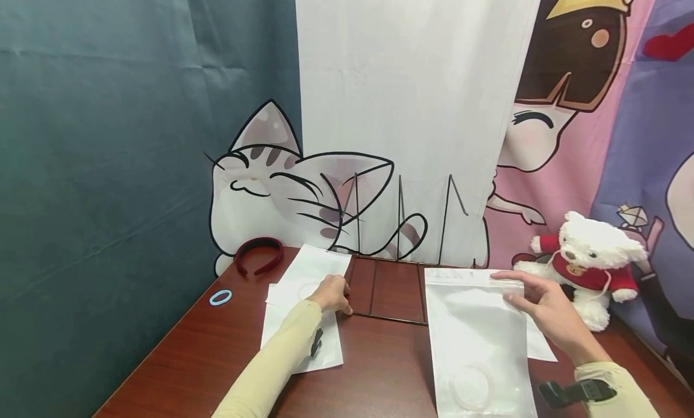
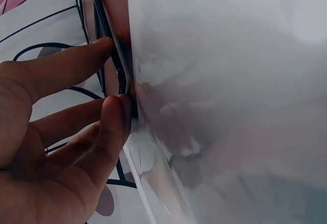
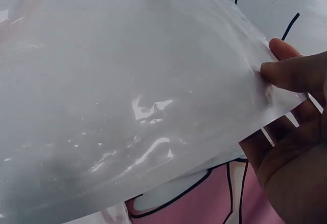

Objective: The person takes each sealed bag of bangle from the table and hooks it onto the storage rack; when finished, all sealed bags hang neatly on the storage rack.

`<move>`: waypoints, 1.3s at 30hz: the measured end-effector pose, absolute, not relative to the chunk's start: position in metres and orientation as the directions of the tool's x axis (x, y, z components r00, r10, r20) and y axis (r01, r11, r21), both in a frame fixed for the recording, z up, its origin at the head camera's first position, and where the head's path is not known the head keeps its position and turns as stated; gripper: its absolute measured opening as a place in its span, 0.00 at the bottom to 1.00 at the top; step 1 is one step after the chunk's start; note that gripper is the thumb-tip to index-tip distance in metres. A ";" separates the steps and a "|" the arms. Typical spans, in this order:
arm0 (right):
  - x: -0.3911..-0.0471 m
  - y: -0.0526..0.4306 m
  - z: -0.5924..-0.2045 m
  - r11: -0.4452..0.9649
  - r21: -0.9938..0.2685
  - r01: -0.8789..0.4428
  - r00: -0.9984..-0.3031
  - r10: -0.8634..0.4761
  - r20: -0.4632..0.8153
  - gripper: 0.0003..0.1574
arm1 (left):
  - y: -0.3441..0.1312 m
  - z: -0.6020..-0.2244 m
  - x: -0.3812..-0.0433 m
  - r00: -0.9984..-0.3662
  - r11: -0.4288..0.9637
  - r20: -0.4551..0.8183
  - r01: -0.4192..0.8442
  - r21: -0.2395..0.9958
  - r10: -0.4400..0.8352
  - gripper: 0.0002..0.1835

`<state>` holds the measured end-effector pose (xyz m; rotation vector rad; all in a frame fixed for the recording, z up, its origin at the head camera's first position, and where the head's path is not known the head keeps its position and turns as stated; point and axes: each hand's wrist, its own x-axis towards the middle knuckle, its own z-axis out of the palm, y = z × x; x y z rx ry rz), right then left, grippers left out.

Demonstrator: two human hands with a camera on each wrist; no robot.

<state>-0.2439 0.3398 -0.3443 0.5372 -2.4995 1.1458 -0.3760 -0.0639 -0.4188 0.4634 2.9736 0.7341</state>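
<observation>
My right hand [image 1: 547, 312] pinches the upper right corner of a white zip bag [image 1: 477, 327], thumb in front and fingers behind. A pale ring [image 1: 470, 388] shows faintly through the lower part of this bag. My left hand [image 1: 331, 294] is at the left front corner of a black wire rack [image 1: 390, 317]. In the left wrist view, its thumb and fingertips pinch the rack's dark wire [image 2: 121, 75], close beside a white bag [image 2: 219, 81]. More white bags [image 1: 300, 340] lie flat under and beside the left forearm, partly covered by it.
A dark red headband [image 1: 259, 242] and a light blue ring [image 1: 220, 297] lie on the brown table [image 1: 179, 358] at left. Another white bag [image 1: 540, 343] lies behind the held one. A white teddy bear [image 1: 588, 267] in red sits at right. Printed curtains [image 1: 412, 74] hang behind.
</observation>
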 end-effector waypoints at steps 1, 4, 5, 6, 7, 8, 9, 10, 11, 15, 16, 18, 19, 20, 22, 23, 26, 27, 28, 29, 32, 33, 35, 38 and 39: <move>-0.244 0.338 -0.343 0.597 -0.651 -0.469 -0.872 -0.194 0.450 0.23 | -0.064 -0.419 -0.376 -0.955 0.844 0.028 0.276 0.460 0.296 0.26; -0.244 0.335 -0.339 0.581 -0.666 -0.467 -0.874 -0.191 0.447 0.23 | -0.063 -0.418 -0.375 -0.954 0.846 0.028 0.278 0.454 0.298 0.26; -0.244 0.334 -0.338 0.577 -0.669 -0.468 -0.874 -0.190 0.447 0.23 | -0.063 -0.418 -0.375 -0.953 0.847 0.028 0.281 0.450 0.302 0.26; -0.244 0.333 -0.336 0.575 -0.670 -0.469 -0.873 -0.190 0.449 0.23 | -0.063 -0.418 -0.375 -0.952 0.848 0.028 0.285 0.447 0.305 0.26; -0.244 0.332 -0.335 0.573 -0.669 -0.474 -0.871 -0.192 0.453 0.23 | -0.063 -0.417 -0.375 -0.951 0.850 0.029 0.288 0.442 0.307 0.26; -0.244 0.331 -0.334 0.574 -0.665 -0.478 -0.868 -0.192 0.457 0.23 | -0.063 -0.417 -0.374 -0.951 0.850 0.027 0.289 0.440 0.309 0.26; -0.244 0.330 -0.332 0.574 -0.661 -0.484 -0.864 -0.194 0.464 0.23 | -0.063 -0.416 -0.374 -0.950 0.850 0.026 0.289 0.441 0.310 0.25; -0.244 0.329 -0.330 0.576 -0.656 -0.488 -0.860 -0.193 0.472 0.23 | -0.063 -0.416 -0.374 -0.950 0.850 0.024 0.289 0.441 0.310 0.25; -0.244 0.328 -0.329 0.578 -0.651 -0.492 -0.857 -0.191 0.478 0.23 | -0.063 -0.416 -0.374 -0.951 0.849 0.021 0.286 0.445 0.310 0.25; -0.243 0.323 -0.322 0.594 -0.630 -0.500 -0.847 -0.182 0.500 0.22 | -0.063 -0.414 -0.374 -0.953 0.847 0.011 0.274 0.456 0.303 0.26; -0.243 0.322 -0.320 0.599 -0.627 -0.498 -0.847 -0.178 0.502 0.22 | -0.063 -0.414 -0.374 -0.954 0.847 0.006 0.270 0.457 0.300 0.26; -0.244 0.320 -0.317 0.599 -0.628 -0.497 -0.846 -0.173 0.504 0.22 | -0.064 -0.413 -0.374 -0.955 0.848 0.005 0.265 0.459 0.296 0.26; -0.245 0.319 -0.315 0.597 -0.632 -0.494 -0.848 -0.170 0.502 0.22 | -0.064 -0.413 -0.374 -0.955 0.849 0.005 0.265 0.457 0.295 0.26; -0.245 0.318 -0.314 0.593 -0.635 -0.495 -0.848 -0.169 0.503 0.23 | -0.064 -0.413 -0.374 -0.955 0.849 0.004 0.265 0.457 0.296 0.26; -0.247 0.316 -0.310 0.578 -0.646 -0.498 -0.848 -0.170 0.502 0.23 | -0.064 -0.413 -0.374 -0.954 0.849 0.006 0.269 0.455 0.299 0.26; -0.248 0.315 -0.309 0.570 -0.651 -0.501 -0.848 -0.172 0.502 0.23 | -0.063 -0.414 -0.374 -0.954 0.848 0.007 0.270 0.456 0.300 0.26; -0.251 0.312 -0.303 0.550 -0.664 -0.507 -0.848 -0.179 0.499 0.24 | -0.064 -0.415 -0.374 -0.953 0.847 0.005 0.272 0.457 0.303 0.26; -0.252 0.310 -0.301 0.542 -0.672 -0.505 -0.849 -0.173 0.499 0.24 | -0.064 -0.416 -0.374 -0.953 0.846 0.005 0.272 0.458 0.304 0.27; -0.253 0.309 -0.298 0.533 -0.679 -0.505 -0.849 -0.167 0.501 0.24 | -0.065 -0.416 -0.374 -0.952 0.846 0.006 0.274 0.458 0.305 0.26; -0.254 0.308 -0.295 0.532 -0.678 -0.507 -0.846 -0.155 0.510 0.23 | -0.065 -0.416 -0.374 -0.952 0.845 0.005 0.273 0.460 0.305 0.27; -0.258 0.306 -0.286 0.523 -0.678 -0.516 -0.831 -0.112 0.545 0.23 | -0.065 -0.416 -0.375 -0.951 0.843 0.012 0.278 0.460 0.308 0.27; -0.260 0.306 -0.283 0.518 -0.677 -0.523 -0.822 -0.096 0.561 0.22 | -0.065 -0.416 -0.375 -0.951 0.842 0.013 0.280 0.461 0.309 0.27; -0.264 0.307 -0.277 0.508 -0.674 -0.535 -0.808 -0.076 0.584 0.23 | -0.065 -0.416 -0.376 -0.951 0.840 0.015 0.280 0.464 0.309 0.27; -0.270 0.309 -0.270 0.501 -0.673 -0.544 -0.793 -0.044 0.608 0.24 | -0.065 -0.415 -0.376 -0.951 0.841 0.019 0.283 0.460 0.310 0.27; -0.272 0.310 -0.268 0.499 -0.676 -0.542 -0.793 -0.037 0.609 0.25 | -0.065 -0.415 -0.376 -0.951 0.841 0.019 0.282 0.461 0.308 0.27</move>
